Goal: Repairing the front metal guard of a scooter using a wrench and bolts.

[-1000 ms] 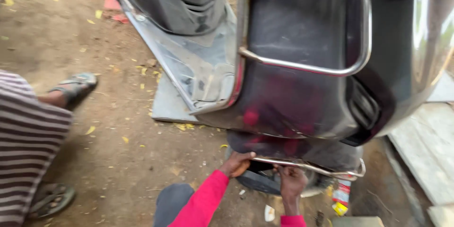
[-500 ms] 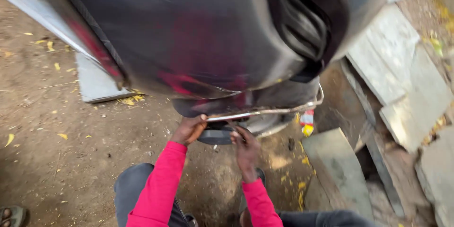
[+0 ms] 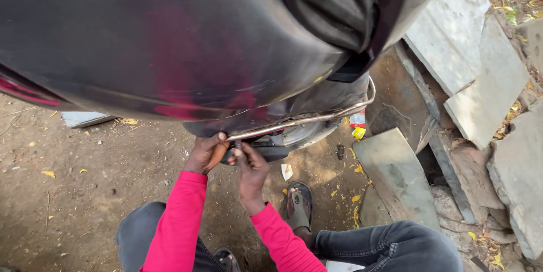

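Curved chrome metal guard rail (image 3: 305, 118) runs under the glossy black scooter body panel (image 3: 169, 40), centre of frame. Left hand (image 3: 206, 152) is curled closed around the rail's lower-left end, apparently steadying it. Right hand (image 3: 249, 161) sits just beside, fingers pinched at the same joint; whether it holds a small part, cannot tell. Panel overhang hides the fixing point. Grey stone slabs (image 3: 469, 74) at right, sandalled foot (image 3: 298, 207) on bare dirt ground (image 3: 85, 181) below.

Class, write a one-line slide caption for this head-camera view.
Left hand and right hand meet at the chrome guard rail under a dark scooter's body.
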